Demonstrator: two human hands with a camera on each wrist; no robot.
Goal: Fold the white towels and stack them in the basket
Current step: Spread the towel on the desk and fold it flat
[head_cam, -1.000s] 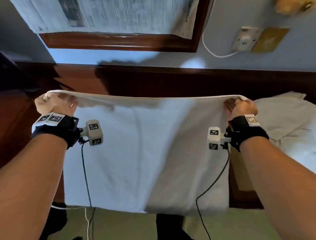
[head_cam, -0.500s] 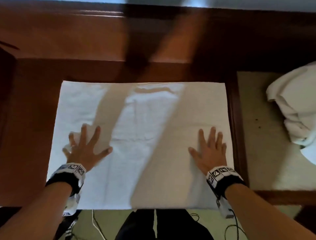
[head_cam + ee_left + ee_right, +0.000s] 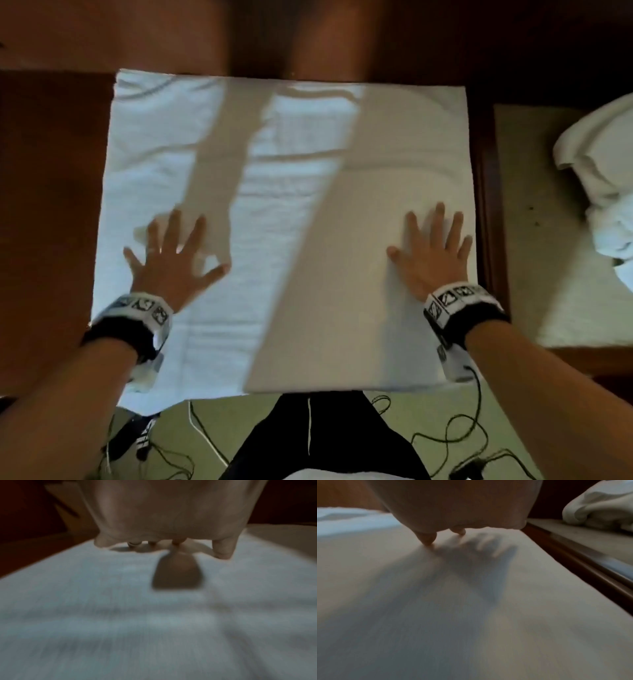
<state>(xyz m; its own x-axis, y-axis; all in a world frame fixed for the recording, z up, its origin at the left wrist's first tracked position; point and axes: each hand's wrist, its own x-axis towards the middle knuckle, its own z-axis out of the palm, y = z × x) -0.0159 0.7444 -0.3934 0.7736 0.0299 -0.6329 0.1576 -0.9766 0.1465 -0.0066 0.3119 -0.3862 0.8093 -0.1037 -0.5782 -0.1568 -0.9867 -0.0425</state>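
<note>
inspector: status, frame left to right?

assistant: dark wooden surface [image 3: 48, 205] fills the left edge. next, left hand [image 3: 171, 260] lies flat with fingers spread, palm down on the white towel [image 3: 291, 222], holding nothing. the towel lies spread across the centre of the head view, near edge at the bottom just past the surface edge, faint creases running across it.

inspector: and the other side?

assistant: right hand [image 3: 431, 253] sits toward the right side of the towel, fingers straight and splayed, pressing down, nothing pinched. the right wrist view shows fingertips [image 3: 428, 540] touching the cloth. beyond the towel's right edge, a crumpled pile of white cloth [image 3: 603, 192] sits at the right of the frame, apart from it.

inspector: progress?

assistant: early, in my judgement. this towel appears laid out and being smoothed; no fold is visible yet. the pile seems unfolded. basket is not in view, so nothing stacked can be confirmed. folding, carrying and stacking all remain.
</note>
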